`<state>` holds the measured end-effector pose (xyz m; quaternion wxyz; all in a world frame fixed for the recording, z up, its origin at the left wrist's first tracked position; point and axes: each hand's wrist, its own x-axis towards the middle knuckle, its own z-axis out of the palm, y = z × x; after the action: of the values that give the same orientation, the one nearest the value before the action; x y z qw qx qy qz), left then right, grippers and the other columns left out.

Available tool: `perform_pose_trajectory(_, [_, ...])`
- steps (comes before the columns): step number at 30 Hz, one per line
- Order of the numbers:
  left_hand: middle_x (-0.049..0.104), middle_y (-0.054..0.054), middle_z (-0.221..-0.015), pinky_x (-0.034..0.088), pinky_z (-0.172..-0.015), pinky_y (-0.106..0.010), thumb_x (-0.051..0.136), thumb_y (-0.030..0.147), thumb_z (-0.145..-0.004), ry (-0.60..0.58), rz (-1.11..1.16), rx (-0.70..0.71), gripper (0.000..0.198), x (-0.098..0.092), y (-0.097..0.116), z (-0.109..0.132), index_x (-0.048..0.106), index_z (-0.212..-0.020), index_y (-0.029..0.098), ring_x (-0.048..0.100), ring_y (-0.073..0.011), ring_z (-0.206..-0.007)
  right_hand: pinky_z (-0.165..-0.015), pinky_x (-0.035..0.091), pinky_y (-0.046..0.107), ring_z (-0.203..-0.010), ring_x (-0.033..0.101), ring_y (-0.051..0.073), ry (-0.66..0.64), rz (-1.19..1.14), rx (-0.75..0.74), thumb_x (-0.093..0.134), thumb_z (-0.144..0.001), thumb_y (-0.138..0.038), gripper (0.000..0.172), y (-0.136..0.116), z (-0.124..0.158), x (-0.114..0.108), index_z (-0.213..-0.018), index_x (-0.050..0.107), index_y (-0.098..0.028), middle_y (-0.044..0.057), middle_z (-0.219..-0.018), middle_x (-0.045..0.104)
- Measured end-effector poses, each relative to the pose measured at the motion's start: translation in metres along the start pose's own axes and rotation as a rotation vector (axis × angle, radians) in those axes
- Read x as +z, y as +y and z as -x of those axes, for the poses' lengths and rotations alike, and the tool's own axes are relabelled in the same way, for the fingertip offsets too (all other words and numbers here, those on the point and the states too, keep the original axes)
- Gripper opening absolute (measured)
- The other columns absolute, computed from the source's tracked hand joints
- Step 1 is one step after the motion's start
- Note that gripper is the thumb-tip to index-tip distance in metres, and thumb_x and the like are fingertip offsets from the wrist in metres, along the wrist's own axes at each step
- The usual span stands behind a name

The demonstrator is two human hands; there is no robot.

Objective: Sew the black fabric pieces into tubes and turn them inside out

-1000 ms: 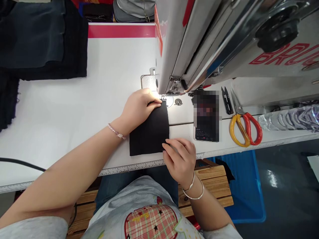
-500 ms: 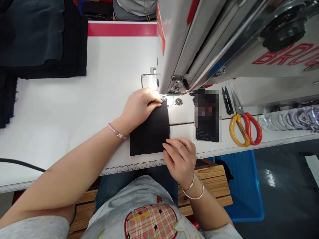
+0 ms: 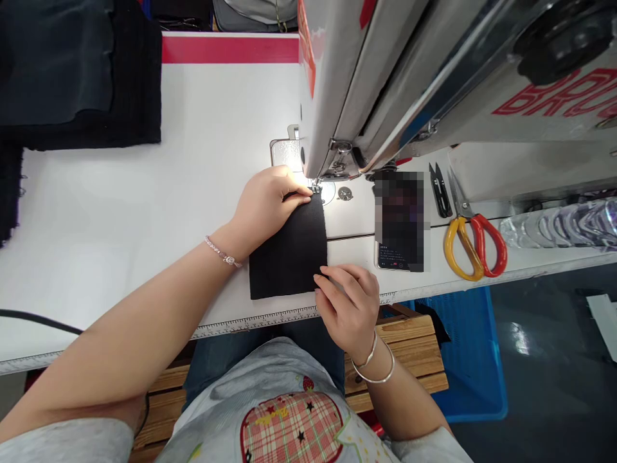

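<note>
Left hand (image 3: 266, 209) lies flat, fingers extended, on the black fabric panel (image 3: 289, 254) at the presser foot (image 3: 316, 188), right hand (image 3: 347, 308) pinches its edge; how much is sewn cannot be told.

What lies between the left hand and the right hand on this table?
In the head view, a black fabric piece lies between the left hand and right hand, touching both.

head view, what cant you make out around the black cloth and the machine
All in the head view:
The phone: its screen is mostly blurred out by pixelation.
The presser foot: mostly hidden by the machine head and left hand.
The black cloth: parts hidden under the left hand and right hand.
The machine lettering: cut off by the right edge.
</note>
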<state>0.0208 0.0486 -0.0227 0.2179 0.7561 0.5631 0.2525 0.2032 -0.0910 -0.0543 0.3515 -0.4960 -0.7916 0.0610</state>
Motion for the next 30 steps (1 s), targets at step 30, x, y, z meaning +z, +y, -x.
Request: perform_pose_trajectory(30, [0.070,-0.007,-0.094,0.045,-0.077,-0.036,0.058,0.015,-0.088,-0.072,-0.464,0.815,0.019,-0.010,0.016,0.053,0.064,-0.106,0.014,0.060,-0.0205,-0.087,-0.078,0.041,0.034,-0.091,0.058,0.018,0.044,0.068,-0.003,0.063,-0.086,-0.015,0.014,-0.002,-0.007,0.004,-0.097,0.071,-0.019,0.002,-0.102,0.073])
